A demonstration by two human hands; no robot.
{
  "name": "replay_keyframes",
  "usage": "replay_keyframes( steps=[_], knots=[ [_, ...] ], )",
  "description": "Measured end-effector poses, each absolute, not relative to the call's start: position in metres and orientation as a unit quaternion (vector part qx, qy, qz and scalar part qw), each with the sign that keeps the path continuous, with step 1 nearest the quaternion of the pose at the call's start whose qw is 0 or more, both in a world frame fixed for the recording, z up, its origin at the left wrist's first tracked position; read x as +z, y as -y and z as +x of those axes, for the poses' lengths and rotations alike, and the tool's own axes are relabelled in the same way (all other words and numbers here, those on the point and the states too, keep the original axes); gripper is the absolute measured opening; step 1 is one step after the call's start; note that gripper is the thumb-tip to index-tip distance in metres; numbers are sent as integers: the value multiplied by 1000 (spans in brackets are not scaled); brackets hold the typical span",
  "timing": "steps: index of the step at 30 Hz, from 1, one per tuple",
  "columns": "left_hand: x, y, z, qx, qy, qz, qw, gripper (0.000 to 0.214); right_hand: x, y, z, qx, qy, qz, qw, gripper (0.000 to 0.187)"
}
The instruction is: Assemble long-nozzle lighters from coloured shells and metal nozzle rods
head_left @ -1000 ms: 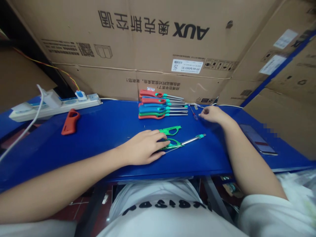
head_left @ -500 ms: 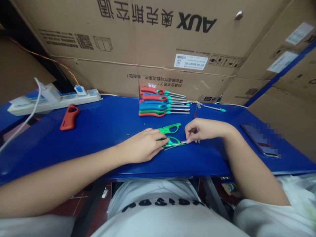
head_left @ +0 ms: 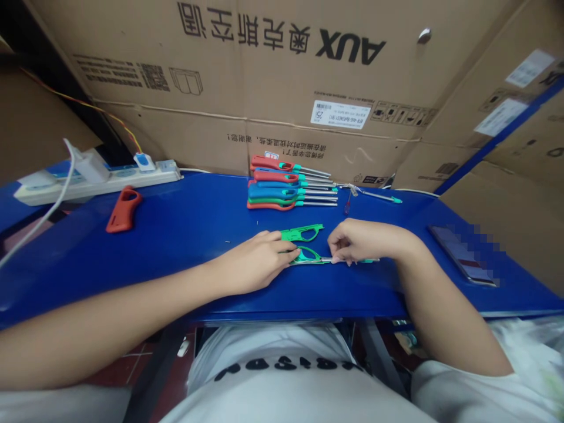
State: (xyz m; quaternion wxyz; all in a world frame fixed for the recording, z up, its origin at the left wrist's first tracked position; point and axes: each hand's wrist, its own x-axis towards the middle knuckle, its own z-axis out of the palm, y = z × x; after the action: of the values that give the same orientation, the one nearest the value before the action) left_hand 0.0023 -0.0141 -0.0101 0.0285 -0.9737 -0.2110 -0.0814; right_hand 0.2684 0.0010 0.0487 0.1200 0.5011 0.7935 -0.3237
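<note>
Near the front edge of the blue table, my left hand (head_left: 259, 258) is closed on a green lighter handle half (head_left: 309, 254), its fingertips hiding the left end. A teal trigger part shows inside that half. My right hand (head_left: 352, 241) pinches a thin metal lighter rod (head_left: 371, 260) where it meets the handle's right end. The rod lies roughly level and points right, partly covered by my fingers. Just behind, a second green handle half (head_left: 304, 232) rests with its inside facing up, close to my left fingers.
Several finished-looking long lighters (head_left: 282, 191) are piled at the back. Beside them lie a small screwdriver (head_left: 348, 205) and a loose teal-tipped rod (head_left: 381, 197). A red handle piece (head_left: 125, 210), a power strip (head_left: 123, 176) and a phone (head_left: 460, 252) are farther out. Cardboard (head_left: 247, 117) walls the back.
The thin metal rod, which slanted leftward below the green handle half, now points right from its end. My right hand has shifted slightly downward; my left hand stays on the handle half.
</note>
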Motion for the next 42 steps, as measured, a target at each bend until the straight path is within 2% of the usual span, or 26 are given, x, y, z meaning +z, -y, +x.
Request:
replay_keyframes(
  steps=[6,10,12,14,15,16,17,23,29,33,38,42],
  knots=[
    [-10,9,0,-86,228,-969,30,36,41,-8,274,-331,-755,560,84,26],
    [-11,4,-1,-115,239,-964,15,36,38,-20,284,-337,-783,521,31,40],
    [-12,2,-2,-117,243,-963,12,36,35,-32,292,-271,-792,543,-61,45],
    [-12,1,-2,-112,247,-962,11,37,27,-48,304,-121,-764,612,-167,44],
    [-12,1,-2,-111,248,-962,10,37,22,-57,312,-48,-740,646,-181,42],
    [-11,0,-3,-110,249,-962,9,37,15,-65,320,13,-719,675,-165,39],
    [-11,0,-3,-109,249,-962,6,37,9,-72,328,24,-707,691,-152,40],
    [-10,-1,-5,-119,246,-962,-15,38,-15,-91,358,1,-703,707,-74,58],
    [-6,0,-6,-136,275,-952,-23,36,4,-81,359,1,-685,728,-18,38],
    [-3,-1,-7,-149,273,-950,-31,33,13,-74,358,17,-653,756,-34,33],
    [-3,-3,-8,-140,277,-951,-21,33,2,-83,352,26,-604,794,-65,40],
    [-2,-3,-7,-128,283,-950,-20,38,-1,-89,356,-2,-573,819,-38,24]
  ],
)
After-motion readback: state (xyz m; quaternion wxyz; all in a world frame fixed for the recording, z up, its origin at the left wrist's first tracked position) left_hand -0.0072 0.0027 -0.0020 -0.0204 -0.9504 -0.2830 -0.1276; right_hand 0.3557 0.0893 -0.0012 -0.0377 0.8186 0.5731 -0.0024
